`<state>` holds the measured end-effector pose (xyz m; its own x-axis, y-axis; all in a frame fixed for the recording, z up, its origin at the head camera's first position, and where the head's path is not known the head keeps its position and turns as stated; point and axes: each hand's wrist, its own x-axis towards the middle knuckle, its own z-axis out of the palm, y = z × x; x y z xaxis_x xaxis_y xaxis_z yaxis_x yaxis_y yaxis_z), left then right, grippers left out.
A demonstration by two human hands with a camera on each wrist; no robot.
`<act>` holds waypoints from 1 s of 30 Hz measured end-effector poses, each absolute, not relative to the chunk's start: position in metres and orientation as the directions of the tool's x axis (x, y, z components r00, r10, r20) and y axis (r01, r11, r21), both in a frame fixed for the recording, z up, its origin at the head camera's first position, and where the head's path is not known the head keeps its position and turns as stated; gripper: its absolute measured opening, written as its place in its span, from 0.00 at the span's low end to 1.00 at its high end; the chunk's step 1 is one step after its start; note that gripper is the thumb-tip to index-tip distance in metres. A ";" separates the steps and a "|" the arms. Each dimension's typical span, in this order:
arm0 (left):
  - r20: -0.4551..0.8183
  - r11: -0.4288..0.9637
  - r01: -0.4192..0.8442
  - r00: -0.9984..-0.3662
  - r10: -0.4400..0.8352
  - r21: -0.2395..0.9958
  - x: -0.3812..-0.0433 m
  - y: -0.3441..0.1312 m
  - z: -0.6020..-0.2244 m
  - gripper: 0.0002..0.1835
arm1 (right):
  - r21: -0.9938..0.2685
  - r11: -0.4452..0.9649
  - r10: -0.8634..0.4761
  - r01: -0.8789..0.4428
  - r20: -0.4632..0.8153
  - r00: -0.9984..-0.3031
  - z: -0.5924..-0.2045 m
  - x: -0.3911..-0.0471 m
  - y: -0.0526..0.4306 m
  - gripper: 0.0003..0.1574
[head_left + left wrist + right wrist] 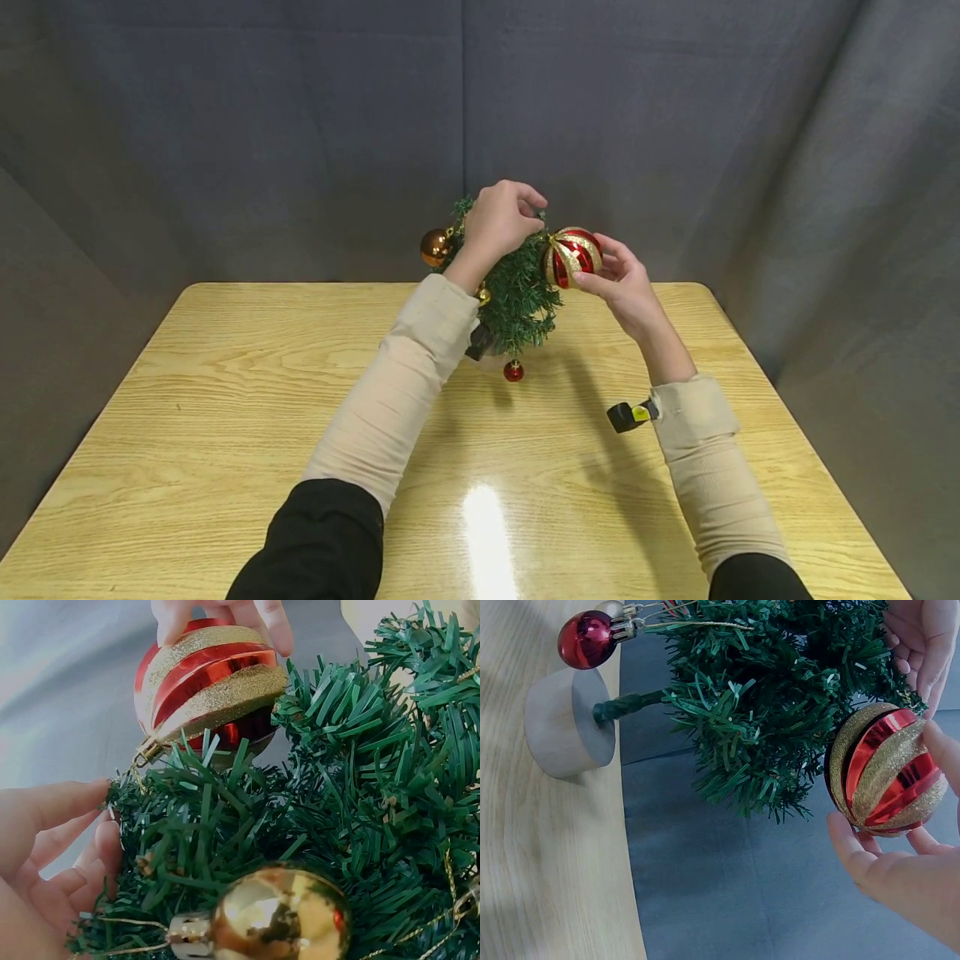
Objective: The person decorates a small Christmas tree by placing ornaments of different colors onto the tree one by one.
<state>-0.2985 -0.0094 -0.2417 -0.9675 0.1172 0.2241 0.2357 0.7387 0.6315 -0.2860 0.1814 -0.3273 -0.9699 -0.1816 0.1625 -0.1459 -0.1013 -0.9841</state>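
A small artificial Christmas tree [521, 292] stands toward the table's far edge. At its right side my right hand [630, 292] holds a large red ball ornament [573, 260] with gold glitter stripes, thumb and fingers around it. The ornament's gold cap [152, 748] points toward a branch, and a thin gold loop shows at the cap. Over the top of the tree, my left hand [501, 218] pinches the tip of a green branch [127, 806] beside that loop. The other left fingers curl behind the branch in the left wrist view.
A copper ball [435, 247] hangs at the tree's left, a small red ball [513, 372] low in front. A shiny gold ball [281, 919] is close to my left hand. The tree's round pale base [551, 724] rests on the wooden table [247, 400]. Grey curtains [300, 125] surround it.
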 end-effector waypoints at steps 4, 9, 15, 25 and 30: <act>0.224 0.739 0.235 -0.968 0.116 0.632 -0.298 -0.010 -0.242 0.11 | -0.983 -0.101 -0.198 -0.151 0.169 -0.965 -0.328 -0.286 0.182 0.41; 0.224 0.737 0.233 -0.968 0.113 0.635 -0.297 -0.010 -0.242 0.11 | -0.982 -0.109 -0.206 -0.156 0.176 -0.963 -0.329 -0.286 0.182 0.41; 0.219 0.729 0.227 -0.970 0.109 0.645 -0.297 -0.009 -0.242 0.11 | -0.983 -0.123 -0.216 -0.139 0.163 -0.963 -0.331 -0.287 0.181 0.43; 0.233 0.730 0.247 -0.965 0.123 0.638 -0.297 -0.011 -0.241 0.13 | -0.982 -0.120 -0.213 -0.145 0.168 -0.962 -0.332 -0.289 0.182 0.44; 0.255 0.740 0.266 -0.958 0.132 0.618 -0.295 -0.011 -0.241 0.14 | -0.979 -0.118 -0.184 -0.167 0.187 -0.965 -0.333 -0.289 0.182 0.40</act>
